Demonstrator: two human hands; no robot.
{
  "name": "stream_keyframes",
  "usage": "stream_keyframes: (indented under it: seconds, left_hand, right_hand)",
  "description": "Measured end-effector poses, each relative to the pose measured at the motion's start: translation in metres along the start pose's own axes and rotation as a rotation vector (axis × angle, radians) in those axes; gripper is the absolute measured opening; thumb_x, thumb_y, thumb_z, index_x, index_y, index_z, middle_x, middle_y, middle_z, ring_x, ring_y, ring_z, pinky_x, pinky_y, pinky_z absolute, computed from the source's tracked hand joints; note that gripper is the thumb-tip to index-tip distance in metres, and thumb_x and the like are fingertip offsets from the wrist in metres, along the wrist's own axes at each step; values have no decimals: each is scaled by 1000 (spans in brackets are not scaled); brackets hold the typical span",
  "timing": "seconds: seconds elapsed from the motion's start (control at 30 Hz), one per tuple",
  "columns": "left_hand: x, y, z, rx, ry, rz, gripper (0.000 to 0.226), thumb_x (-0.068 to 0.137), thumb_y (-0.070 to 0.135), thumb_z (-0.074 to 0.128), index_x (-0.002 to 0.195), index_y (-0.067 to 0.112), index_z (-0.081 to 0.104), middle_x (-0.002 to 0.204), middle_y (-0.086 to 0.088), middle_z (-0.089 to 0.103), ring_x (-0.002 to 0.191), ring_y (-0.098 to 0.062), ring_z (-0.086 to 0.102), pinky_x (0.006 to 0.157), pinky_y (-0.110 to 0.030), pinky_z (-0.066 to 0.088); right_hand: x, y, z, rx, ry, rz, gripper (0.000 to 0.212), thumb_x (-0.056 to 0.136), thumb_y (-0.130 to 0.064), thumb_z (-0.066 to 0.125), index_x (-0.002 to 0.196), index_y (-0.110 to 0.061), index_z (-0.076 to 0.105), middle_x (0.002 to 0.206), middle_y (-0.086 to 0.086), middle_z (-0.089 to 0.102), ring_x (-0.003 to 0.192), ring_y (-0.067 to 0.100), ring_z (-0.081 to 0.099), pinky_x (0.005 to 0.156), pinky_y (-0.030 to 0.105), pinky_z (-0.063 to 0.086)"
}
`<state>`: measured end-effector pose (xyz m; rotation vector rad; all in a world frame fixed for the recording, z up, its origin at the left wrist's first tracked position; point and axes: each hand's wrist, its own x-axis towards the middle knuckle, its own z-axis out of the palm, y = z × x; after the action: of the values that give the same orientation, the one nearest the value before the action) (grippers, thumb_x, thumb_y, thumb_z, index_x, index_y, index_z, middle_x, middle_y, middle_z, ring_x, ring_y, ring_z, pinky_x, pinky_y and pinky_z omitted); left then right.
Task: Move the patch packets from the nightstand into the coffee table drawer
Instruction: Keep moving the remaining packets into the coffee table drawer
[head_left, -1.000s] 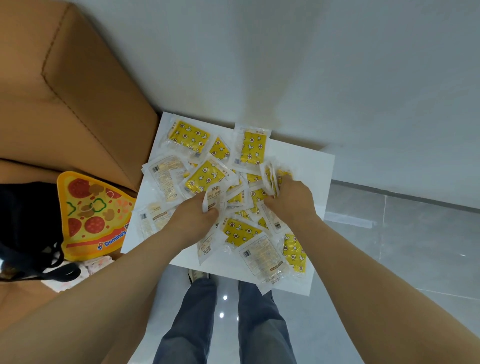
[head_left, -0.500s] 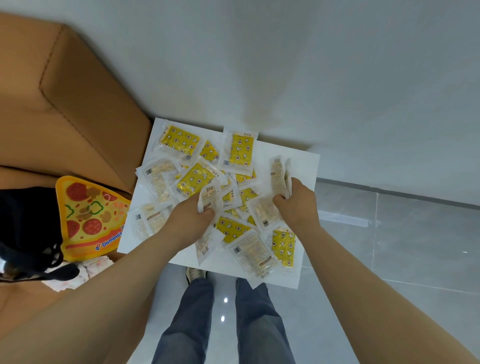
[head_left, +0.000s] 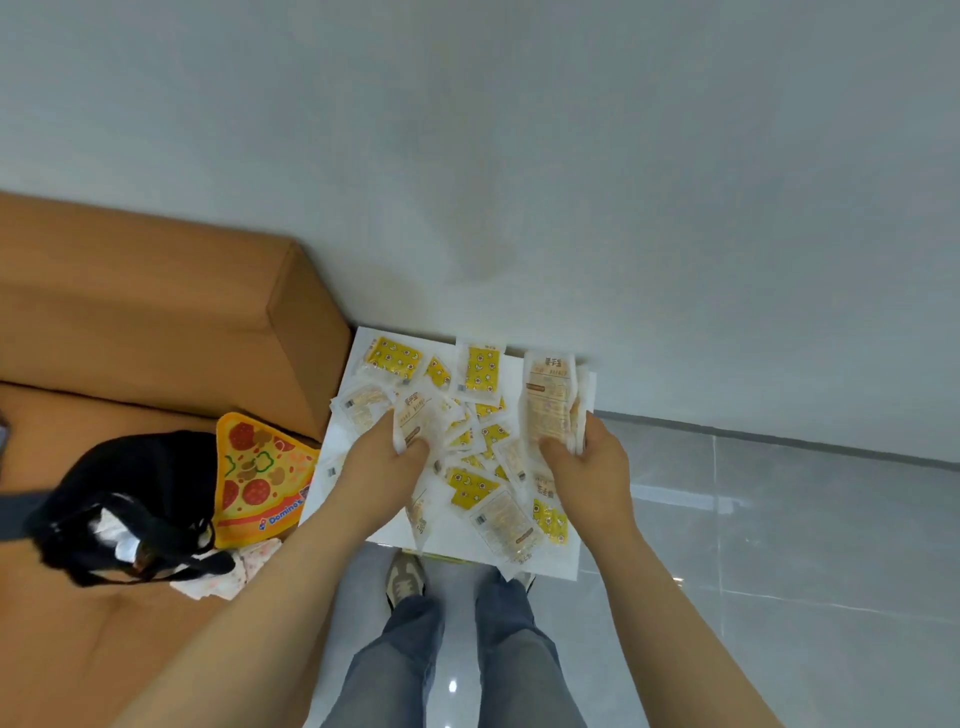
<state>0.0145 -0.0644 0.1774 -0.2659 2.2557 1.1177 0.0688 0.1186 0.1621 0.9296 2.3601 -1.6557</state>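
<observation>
Here the patch packets (head_left: 470, 483) lie scattered over the white nightstand (head_left: 452, 540), thickest between the two hands and reaching its far edge by the wall, at mixed angles. The left hand (head_left: 382, 467) pinches one pale packet (head_left: 418, 415) by its near end, thumb on top, its long axis pointing toward the far left corner. The right hand (head_left: 589, 467) grips a small stack (head_left: 548, 405) of packets by the far right corner, long axis pointing at the wall. One loose packet pokes past the near edge
</observation>
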Motion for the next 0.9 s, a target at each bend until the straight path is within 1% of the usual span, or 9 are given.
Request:
stream_keyframes:
  seconds: [0.07, 0.2, 0.3, 0.4, 0.5, 0.63, 0.73, 0.8, 0.9]
  left_hand:
    - [-20, 12, -18, -41, 33, 40, 29, 96, 12, 43, 124, 15, 52, 98, 8, 55, 94, -14, 53, 59, -9, 34]
    - [-57, 40, -53, -85, 75, 177, 32, 97, 10, 42, 126, 21, 50, 100, 13, 55, 95, -8, 51, 66, -6, 35]
    - [-78, 62, -78, -120, 146, 256, 30, 97, 11, 43, 123, 24, 51, 98, 17, 56, 91, -4, 52, 67, -8, 37]
    - [-96, 84, -98, -152, 212, 327, 23, 96, 13, 44, 110, 30, 53, 96, 19, 58, 91, 2, 54, 68, -12, 40]
    - [-115, 105, -111, -198, 281, 376, 21, 95, 14, 45, 98, 32, 57, 96, 11, 63, 92, -2, 57, 68, -18, 43]
    - [-140, 126, -113, -243, 398, 403, 15, 93, 18, 47, 101, 22, 59, 98, 1, 65, 93, -13, 60, 72, -24, 47]
    - [-159, 140, -107, -284, 508, 384, 15, 94, 15, 46, 98, 24, 57, 99, 0, 65, 94, -14, 60, 74, -22, 47]
    - [-171, 150, -101, -295, 578, 379, 19, 94, 11, 45, 94, 26, 56, 98, 1, 65, 93, -15, 60, 75, -21, 46]
    - [-190, 162, -94, -313, 676, 382, 30, 95, 10, 45, 85, 38, 51, 89, 9, 63, 82, -5, 57, 69, -13, 44]
  right_hand:
    - [-15, -27, -4, 23, 16, -46, 23, 90, -8, 55, 102, -28, 58, 88, -19, 61, 78, -4, 59, 58, 3, 44]
    - [-41, -81, -14, 76, 35, -152, 28, 89, -8, 56, 105, -29, 59, 91, -21, 63, 84, -4, 61, 62, 3, 44]
    - [-58, -117, -22, 116, 31, -244, 30, 89, -7, 56, 111, -28, 61, 94, -22, 64, 84, -11, 60, 66, 2, 45]
    - [-71, -149, -33, 161, 9, -339, 31, 88, -5, 57, 111, -27, 61, 96, -21, 64, 84, -15, 59, 66, 1, 44]
    - [-80, -176, -47, 186, -28, -425, 31, 89, -5, 57, 109, -28, 62, 96, -20, 66, 86, -12, 61, 67, 3, 46]
    - [-83, -206, -68, 187, -102, -539, 32, 88, -5, 59, 102, -34, 61, 92, -21, 67, 84, -10, 62, 67, 5, 47]
    - [-84, -227, -87, 180, -197, -616, 36, 88, -6, 59, 95, -41, 60, 87, -21, 68, 81, -7, 64, 64, 8, 49]
    - [-82, -238, -98, 171, -253, -652, 35, 88, -6, 59, 95, -40, 62, 86, -19, 70, 80, 1, 66, 62, 15, 53]
    - [-83, -252, -108, 158, -331, -697, 33, 88, -6, 58, 97, -38, 64, 89, -17, 70, 80, 7, 67, 67, 24, 56]
